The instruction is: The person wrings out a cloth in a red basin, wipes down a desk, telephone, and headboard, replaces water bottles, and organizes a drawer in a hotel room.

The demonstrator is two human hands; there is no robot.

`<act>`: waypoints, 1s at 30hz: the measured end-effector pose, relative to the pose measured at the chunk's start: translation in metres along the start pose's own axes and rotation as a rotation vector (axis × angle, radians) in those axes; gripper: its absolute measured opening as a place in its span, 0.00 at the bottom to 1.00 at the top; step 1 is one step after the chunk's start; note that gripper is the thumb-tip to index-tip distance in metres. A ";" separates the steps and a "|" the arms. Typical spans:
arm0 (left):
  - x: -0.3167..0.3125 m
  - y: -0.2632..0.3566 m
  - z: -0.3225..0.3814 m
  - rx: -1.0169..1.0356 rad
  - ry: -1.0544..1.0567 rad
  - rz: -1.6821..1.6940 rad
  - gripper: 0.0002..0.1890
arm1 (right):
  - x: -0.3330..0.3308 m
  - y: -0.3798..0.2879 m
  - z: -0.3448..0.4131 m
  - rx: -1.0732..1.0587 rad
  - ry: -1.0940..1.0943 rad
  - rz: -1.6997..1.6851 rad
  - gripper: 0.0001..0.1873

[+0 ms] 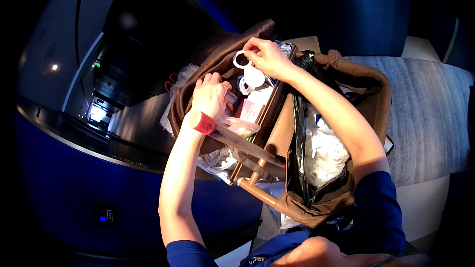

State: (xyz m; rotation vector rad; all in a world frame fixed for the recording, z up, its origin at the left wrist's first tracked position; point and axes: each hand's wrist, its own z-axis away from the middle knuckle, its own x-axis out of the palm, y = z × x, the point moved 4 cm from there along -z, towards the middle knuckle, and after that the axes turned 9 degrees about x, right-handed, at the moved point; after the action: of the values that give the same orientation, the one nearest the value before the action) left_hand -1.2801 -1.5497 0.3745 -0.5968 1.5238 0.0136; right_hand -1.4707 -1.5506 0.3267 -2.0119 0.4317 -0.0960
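My right hand (265, 57) pinches the rim of a white door hanger (253, 76), a flat tag with a round hole, above the supply side of a brown housekeeping cart. My left hand (211, 96) reaches into the brown cloth cover (185, 92); its fingers are bent over small packets, and whether it grips one cannot be told. Below the hanger lie white items, a pink-and-white packet (249, 110) and a clear plastic packet (241, 126). A stick with a red end cap (203, 123) lies slantwise by my left wrist.
On the right, the cart's brown fabric bag (384, 89) holds a black liner (298, 148) with white waste (326, 152). Patterned carpet (426, 118) lies beyond it. A dark corridor runs off at the left, past a blue wall (130, 193).
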 end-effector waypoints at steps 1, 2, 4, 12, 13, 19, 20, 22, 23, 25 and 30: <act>-0.002 0.003 -0.001 0.038 0.016 -0.020 0.16 | -0.004 -0.001 -0.001 -0.002 -0.012 0.031 0.10; -0.003 0.008 -0.003 0.077 0.035 -0.038 0.16 | -0.008 -0.002 -0.002 -0.003 -0.025 0.067 0.10; 0.004 0.017 -0.011 0.129 -0.098 0.107 0.12 | -0.015 -0.005 0.000 0.005 -0.052 0.115 0.10; 0.015 0.028 -0.022 -0.190 -0.603 0.270 0.40 | -0.037 -0.039 0.046 -0.029 -0.184 0.187 0.11; 0.018 0.025 -0.020 -0.190 -0.542 0.331 0.39 | -0.043 -0.041 0.053 -0.020 -0.198 0.202 0.10; 0.001 0.003 -0.005 -0.231 0.131 1.329 0.15 | -0.083 -0.065 0.087 0.112 -0.111 -0.143 0.07; -0.031 0.003 -0.004 -0.223 0.110 1.355 0.15 | -0.095 -0.076 0.097 0.120 -0.068 -0.138 0.07; -0.044 -0.021 0.031 -0.237 0.609 1.218 0.14 | -0.104 -0.103 0.123 0.120 -0.025 -0.169 0.06; -0.053 -0.020 0.059 -0.277 0.745 1.202 0.13 | -0.107 -0.119 0.140 0.107 0.006 -0.141 0.06; -0.071 -0.001 0.148 -0.379 0.986 1.178 0.13 | -0.098 -0.156 0.181 -0.004 0.033 -0.112 0.03; -0.012 0.114 0.355 -0.702 0.999 1.477 0.23 | -0.095 -0.145 0.314 0.035 0.083 -0.609 0.02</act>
State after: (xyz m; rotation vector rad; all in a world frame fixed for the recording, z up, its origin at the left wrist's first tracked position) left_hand -0.9941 -1.3156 0.3221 0.2107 2.6327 1.6283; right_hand -1.4425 -1.1934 0.3181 -2.0468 -0.1448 -0.5591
